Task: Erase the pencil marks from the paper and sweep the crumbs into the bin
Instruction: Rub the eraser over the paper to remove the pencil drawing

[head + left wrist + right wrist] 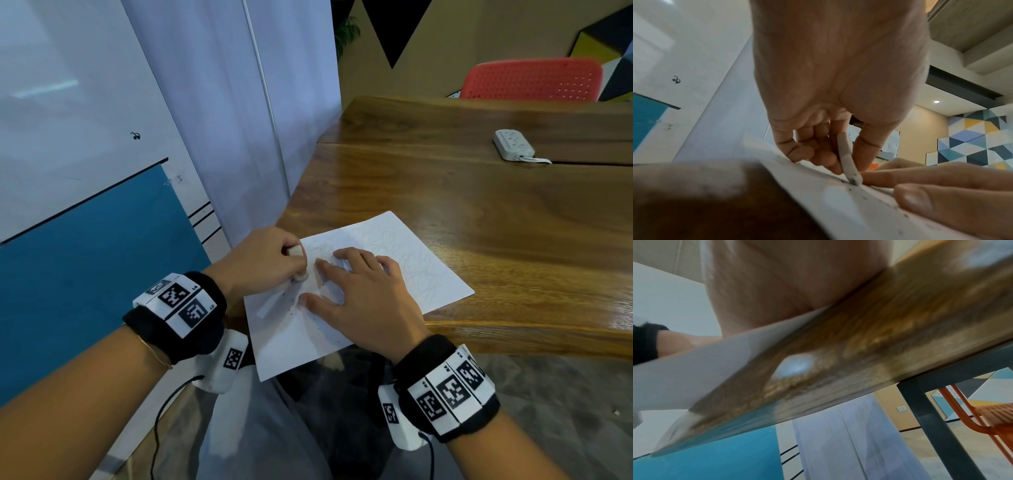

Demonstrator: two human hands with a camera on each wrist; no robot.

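A white sheet of paper [394, 270] with faint pencil scribbles lies on the wooden table [479, 212], its near corner hanging over the table's edge. My left hand [298, 267] grips a white eraser [295, 251] upright, its dirty tip pressed on the paper's left part. In the left wrist view the eraser [846, 159] stands between thumb and fingers on the paper [838, 211]. My right hand [329, 281] lies flat with spread fingers on the sheet just right of the eraser. Dark crumbs [294, 308] are scattered near the eraser.
A bin with a clear bag liner [346, 404] stands on the floor below the overhanging corner. A white power strip [513, 144] lies far right on the table. A red chair [531, 80] stands behind it. A white and blue wall [102, 240] is on the left.
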